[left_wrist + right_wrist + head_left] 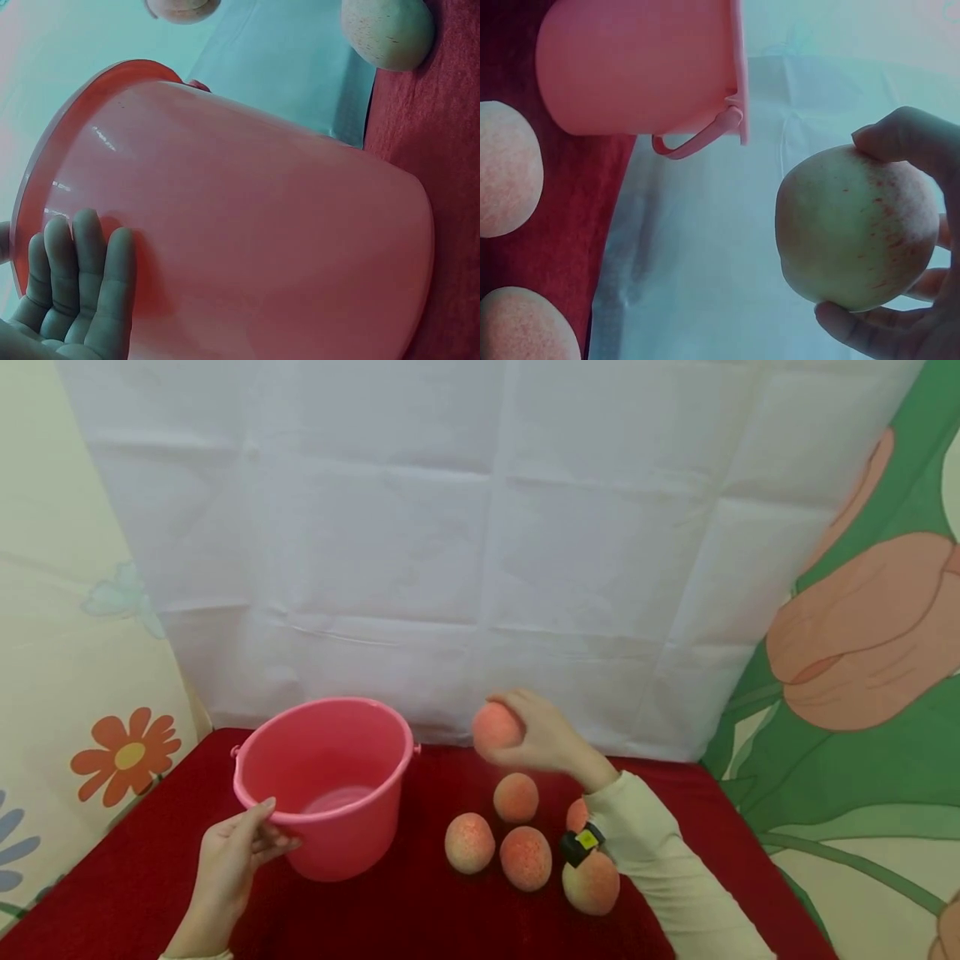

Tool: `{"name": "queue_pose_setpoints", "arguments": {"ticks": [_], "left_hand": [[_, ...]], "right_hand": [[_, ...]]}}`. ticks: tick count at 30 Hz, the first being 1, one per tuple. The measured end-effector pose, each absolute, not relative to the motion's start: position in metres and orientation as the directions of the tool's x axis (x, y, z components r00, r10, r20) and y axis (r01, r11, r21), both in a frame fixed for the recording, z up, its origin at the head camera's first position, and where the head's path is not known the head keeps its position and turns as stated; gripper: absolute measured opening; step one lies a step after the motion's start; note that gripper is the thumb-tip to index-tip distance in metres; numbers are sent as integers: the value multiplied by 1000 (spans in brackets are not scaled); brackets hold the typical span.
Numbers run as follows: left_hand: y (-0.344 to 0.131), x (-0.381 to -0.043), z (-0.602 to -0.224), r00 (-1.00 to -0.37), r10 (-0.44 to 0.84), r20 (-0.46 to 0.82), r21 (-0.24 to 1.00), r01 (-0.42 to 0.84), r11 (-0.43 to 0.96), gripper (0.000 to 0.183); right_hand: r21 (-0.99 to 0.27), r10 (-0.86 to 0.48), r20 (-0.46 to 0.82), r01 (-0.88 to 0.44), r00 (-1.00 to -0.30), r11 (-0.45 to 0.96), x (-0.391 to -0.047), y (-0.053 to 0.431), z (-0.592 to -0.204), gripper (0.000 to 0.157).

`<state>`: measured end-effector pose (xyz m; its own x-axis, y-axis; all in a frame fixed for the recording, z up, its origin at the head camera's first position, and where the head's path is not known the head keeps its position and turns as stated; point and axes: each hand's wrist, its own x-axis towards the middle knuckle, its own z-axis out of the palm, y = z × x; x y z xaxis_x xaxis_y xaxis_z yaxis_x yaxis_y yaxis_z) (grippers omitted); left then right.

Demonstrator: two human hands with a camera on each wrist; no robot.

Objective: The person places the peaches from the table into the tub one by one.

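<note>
A pink bucket (330, 839) stands upright on the red cloth, and its visible inside shows no fruit. My left hand (228, 864) pinches its near left rim, thumb over the edge and fingers (90, 277) along the outer wall. My right hand (543, 731) holds a peach (497, 731) above the cloth, to the right of the bucket. In the right wrist view, thumb and fingers wrap the sides of that peach (855, 229). Below it lie several more peaches, among them a front one (526, 858) and a paler one (469, 843).
A peach (592, 883) lies under the right forearm, and another (577, 816) is partly hidden by the sleeve and its black wrist camera (581, 843). The bucket's handle (701, 139) hangs down at its side. White cloth (480, 543) hangs behind the red tabletop (390, 918).
</note>
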<state>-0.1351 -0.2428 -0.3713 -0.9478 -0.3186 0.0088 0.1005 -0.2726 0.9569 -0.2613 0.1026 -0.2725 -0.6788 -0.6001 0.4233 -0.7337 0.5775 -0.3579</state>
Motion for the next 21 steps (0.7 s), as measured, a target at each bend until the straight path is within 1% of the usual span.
{"name": "queue_pose_setpoints", "arguments": {"ticks": [8, 14, 21], "left_hand": [[-243, -135, -369, -947, -320, -33, 962, 57, -268, 39], [-243, -132, -370, -947, -322, -18, 958, 76, -276, 40], [-242, -134, -371, -950, -314, 6, 955, 99, -280, 39]], "right_hand": [[-342, -601, 445, -746, -664, 572, -263, 96, -267, 64], [-316, -609, 465, -763, -643, 564, -262, 89, -263, 64], [-320, -617, 444, -759, -649, 568, -261, 81, -260, 64]]}}
